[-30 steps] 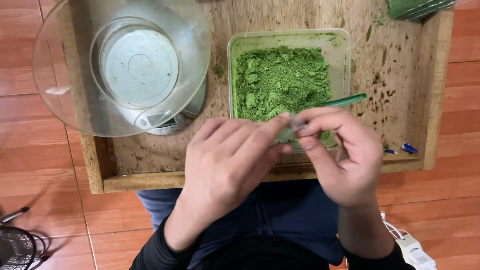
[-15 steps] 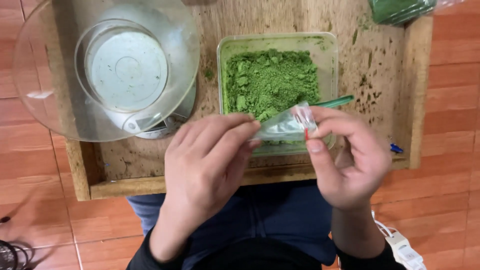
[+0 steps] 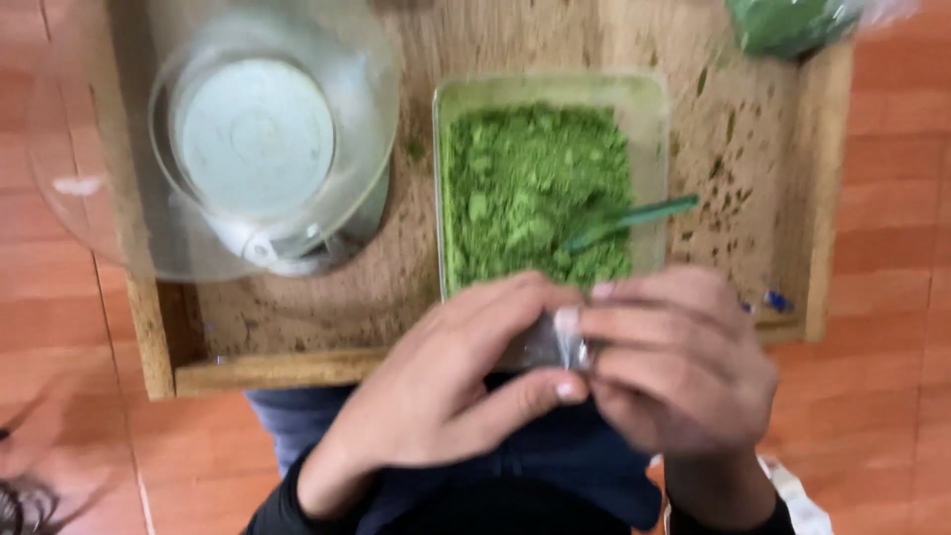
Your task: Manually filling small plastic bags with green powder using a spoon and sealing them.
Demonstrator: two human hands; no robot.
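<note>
Small clear bag (image 3: 555,342) blurred, mostly hidden, pinched by left hand (image 3: 446,386) and right hand (image 3: 684,362)

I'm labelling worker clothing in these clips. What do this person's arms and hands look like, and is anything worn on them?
Both hands are bare: left hand and right hand wear no gloves, and no rings or watch show. Fingernails are short and unpainted. Dark, close-fitting long sleeves end at the wrists. The frame is motion-blurred, so finer detail cannot be told.
</note>
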